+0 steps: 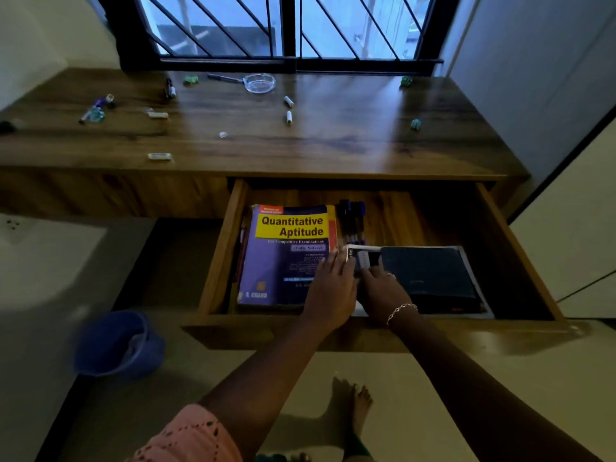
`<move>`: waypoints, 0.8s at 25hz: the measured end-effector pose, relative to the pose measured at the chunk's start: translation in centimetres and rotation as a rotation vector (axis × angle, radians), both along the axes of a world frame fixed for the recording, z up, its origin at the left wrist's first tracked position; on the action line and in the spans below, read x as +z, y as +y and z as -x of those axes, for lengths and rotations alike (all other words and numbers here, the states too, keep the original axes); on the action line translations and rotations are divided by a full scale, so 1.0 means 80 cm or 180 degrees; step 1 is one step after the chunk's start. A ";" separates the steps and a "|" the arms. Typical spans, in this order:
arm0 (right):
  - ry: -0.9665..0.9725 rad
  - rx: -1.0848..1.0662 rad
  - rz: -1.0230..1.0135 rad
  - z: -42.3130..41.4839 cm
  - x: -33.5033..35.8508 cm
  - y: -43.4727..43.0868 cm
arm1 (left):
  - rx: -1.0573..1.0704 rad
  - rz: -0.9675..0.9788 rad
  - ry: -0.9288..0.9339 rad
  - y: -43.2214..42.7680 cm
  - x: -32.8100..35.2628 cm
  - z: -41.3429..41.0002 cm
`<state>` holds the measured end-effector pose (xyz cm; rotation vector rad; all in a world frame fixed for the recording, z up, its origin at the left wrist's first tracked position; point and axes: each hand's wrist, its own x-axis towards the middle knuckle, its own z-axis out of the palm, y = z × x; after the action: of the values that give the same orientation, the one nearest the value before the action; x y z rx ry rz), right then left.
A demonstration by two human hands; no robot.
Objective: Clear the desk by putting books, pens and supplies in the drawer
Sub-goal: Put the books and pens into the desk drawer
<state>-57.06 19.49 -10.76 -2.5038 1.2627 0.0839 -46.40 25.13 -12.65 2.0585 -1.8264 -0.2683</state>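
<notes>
The wooden drawer [220, 248] is pulled out under the desk [333, 141]. A purple and yellow "Quantitative Aptitude" book [283, 255] lies in its left half, with several dark pens [351, 221] beside it. A dark book [430, 278] rests on a white one at the right. Both hands are in the drawer, pressed together over a small dark object with a white label [361, 258] between the books. My left hand [330, 288] touches the purple book's edge. My right hand [383, 291] rests on the small object; its grip is hidden.
Scattered on the desk are markers [170, 88], pens [91, 111], erasers [160, 156], white caps [289, 117], green clips [415, 124] and a glass ashtray [260, 83]. A blue bucket [116, 345] stands on the floor at the left. My foot [346, 405] is below the drawer.
</notes>
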 end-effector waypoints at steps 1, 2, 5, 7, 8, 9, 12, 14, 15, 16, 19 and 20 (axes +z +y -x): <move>-0.0108 -0.0055 0.0113 0.003 -0.001 0.005 | 0.0009 -0.0031 -0.0067 0.003 -0.004 0.002; -0.0219 -0.0089 0.0287 0.005 -0.002 0.009 | 0.0022 0.0018 -0.0154 0.006 -0.006 0.003; -0.0309 0.0068 0.0797 0.011 -0.002 0.021 | 0.0015 0.0451 -0.0520 0.007 -0.006 0.002; -0.0343 0.0165 0.0900 0.016 -0.005 0.026 | -0.0072 0.0590 -0.0690 0.007 -0.007 0.002; -0.0353 0.0188 0.0971 0.018 -0.006 0.028 | -0.0112 0.0608 -0.0731 0.006 -0.006 0.003; -0.0357 0.0174 0.0998 0.018 -0.007 0.028 | -0.0138 0.0589 -0.0734 0.005 -0.005 0.003; -0.0495 0.0092 0.1027 0.010 -0.004 0.014 | -0.0070 0.0618 -0.0693 -0.009 -0.004 -0.003; -0.0672 0.0022 0.1093 0.000 -0.001 -0.002 | -0.0042 0.0686 -0.0692 -0.025 -0.001 -0.011; -0.0724 0.0035 0.1139 -0.005 0.001 -0.011 | -0.0042 0.0694 -0.0729 -0.032 0.001 -0.016; -0.0756 0.0066 0.1196 -0.009 0.002 -0.019 | -0.0050 0.0697 -0.0795 -0.037 0.002 -0.022; -0.0871 0.0249 0.1438 -0.022 0.002 -0.047 | -0.0094 0.0629 -0.0960 -0.051 0.002 -0.037; -0.0905 0.0301 0.1451 -0.026 0.001 -0.058 | -0.0094 0.0604 -0.0959 -0.057 0.003 -0.043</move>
<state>-54.96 14.85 -10.65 -2.8156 1.1432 -0.5792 -42.93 20.59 -12.44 2.0253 -1.9665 0.2129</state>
